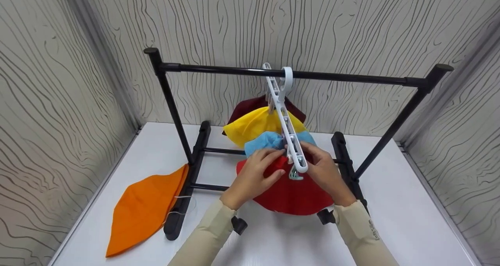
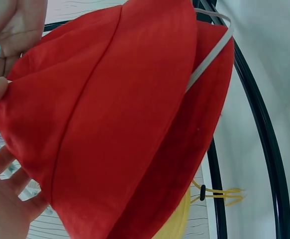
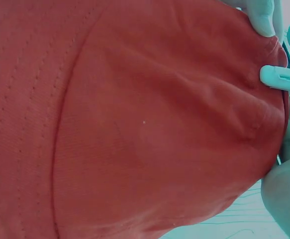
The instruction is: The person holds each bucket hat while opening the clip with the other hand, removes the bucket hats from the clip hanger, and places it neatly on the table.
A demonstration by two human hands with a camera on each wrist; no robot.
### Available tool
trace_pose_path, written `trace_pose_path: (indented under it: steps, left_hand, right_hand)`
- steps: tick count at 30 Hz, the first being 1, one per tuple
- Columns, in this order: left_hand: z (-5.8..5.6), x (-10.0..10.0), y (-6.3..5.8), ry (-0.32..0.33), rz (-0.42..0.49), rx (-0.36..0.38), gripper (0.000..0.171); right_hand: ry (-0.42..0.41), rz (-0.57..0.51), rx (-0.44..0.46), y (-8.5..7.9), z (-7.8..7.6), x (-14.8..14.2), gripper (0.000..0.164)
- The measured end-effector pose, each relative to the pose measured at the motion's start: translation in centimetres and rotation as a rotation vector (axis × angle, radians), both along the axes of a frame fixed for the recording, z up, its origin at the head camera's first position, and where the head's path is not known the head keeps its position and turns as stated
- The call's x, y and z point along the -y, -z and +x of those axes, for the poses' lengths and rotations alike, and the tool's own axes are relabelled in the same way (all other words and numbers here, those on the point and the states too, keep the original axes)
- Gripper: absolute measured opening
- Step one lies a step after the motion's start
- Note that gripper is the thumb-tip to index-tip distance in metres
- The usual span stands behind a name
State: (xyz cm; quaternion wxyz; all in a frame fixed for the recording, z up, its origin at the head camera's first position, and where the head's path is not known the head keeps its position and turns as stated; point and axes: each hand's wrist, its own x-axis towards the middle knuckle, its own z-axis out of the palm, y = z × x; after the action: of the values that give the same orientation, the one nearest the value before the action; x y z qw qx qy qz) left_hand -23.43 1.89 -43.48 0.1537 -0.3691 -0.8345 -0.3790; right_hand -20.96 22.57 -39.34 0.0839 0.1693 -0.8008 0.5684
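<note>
The red hat (image 1: 293, 195) hangs below the near end of the hanger (image 1: 279, 102), its soft woven cloth gathered into creases at the crown and flaring to a wide curved brim. Seams curve along the crown, rows of stitching run around the brim, and a thin pale elastic strap (image 2: 209, 60) loops from the edge. A rounded, pale plastic clip (image 3: 276, 76) laps over the crown's top; whether it bites firmly I cannot tell.

Left of the hanger's near end, the left hand (image 1: 254, 176) pinches the red hat, thumb on the front of the cloth and fingers behind. Right of that end, the right hand (image 1: 326, 172) has bent fingers at the crown; whether it pinches the fabric I cannot tell.

Farther back under the hanger hang a crumpled light blue hat (image 1: 263, 141), a smooth yellow hat (image 1: 250, 127) with a fanned brim, and a dark maroon hat (image 1: 246, 108). The hanger itself is white, slotted plastic, its thick hook over the round black bar of the rack (image 1: 218, 69).

Well to the hanger's left, an orange hat (image 1: 148, 207) lies folded nearly flat on the glossy white table (image 1: 410, 203). Behind the hanger stands a pale panel (image 1: 312, 24) with wavy, dark wood-grain lines.
</note>
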Motion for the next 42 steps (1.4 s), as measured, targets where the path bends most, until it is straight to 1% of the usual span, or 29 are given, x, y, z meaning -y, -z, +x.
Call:
trace_pose_path:
  steps: [7,10,13,16,20,25,29,31,33,37,40,42]
  left_hand:
    - [0.0,0.0,0.4,-0.007,-0.014,-0.009,0.052]
    - [0.0,-0.1,0.6,-0.009,-0.018,-0.013,0.051]
    - [0.0,0.0,0.8,-0.016,-0.021,-0.014,0.049]
    - [0.0,-0.1,1.2,-0.014,-0.019,-0.018,0.047]
    - [-0.2,-0.2,1.8,0.013,-0.011,-0.015,0.043]
    - [-0.7,0.0,2.5,0.017,-0.021,0.053,0.041]
    - [-0.8,0.2,2.5,0.007,-0.031,0.096,0.040]
    - [-0.8,0.4,2.5,-0.007,-0.042,0.116,0.040]
    - [-0.9,0.7,2.8,-0.027,-0.059,0.142,0.040]
    - [-1.0,1.5,4.1,-0.065,-0.089,0.194,0.040]
    - [-1.1,1.9,5.1,-0.082,-0.093,0.204,0.042]
    - [-1.0,2.1,5.6,-0.094,-0.096,0.204,0.043]
  right_hand:
    - [-0.014,0.065,-0.063,0.1,-0.2,0.3,0.043]
    - [0.000,0.088,-0.083,0.3,-0.2,0.5,0.043]
    - [0.009,0.086,-0.087,0.4,-0.3,0.6,0.043]
    - [0.032,0.074,-0.073,0.6,-0.3,0.7,0.043]
    - [0.080,0.092,-0.084,0.8,-0.4,0.8,0.040]
    - [0.103,0.112,-0.114,0.7,-0.5,1.2,0.037]
    - [0.109,0.108,-0.102,0.5,-0.5,1.2,0.038]
    - [0.116,0.110,-0.095,0.5,-0.5,1.2,0.037]
    - [0.116,0.110,-0.094,0.5,-0.5,1.2,0.037]
    - [0.108,0.100,-0.082,0.6,-0.4,1.3,0.037]
    - [0.105,0.095,-0.061,0.8,-0.4,1.3,0.038]
    - [0.104,0.093,-0.046,0.9,-0.3,1.3,0.040]
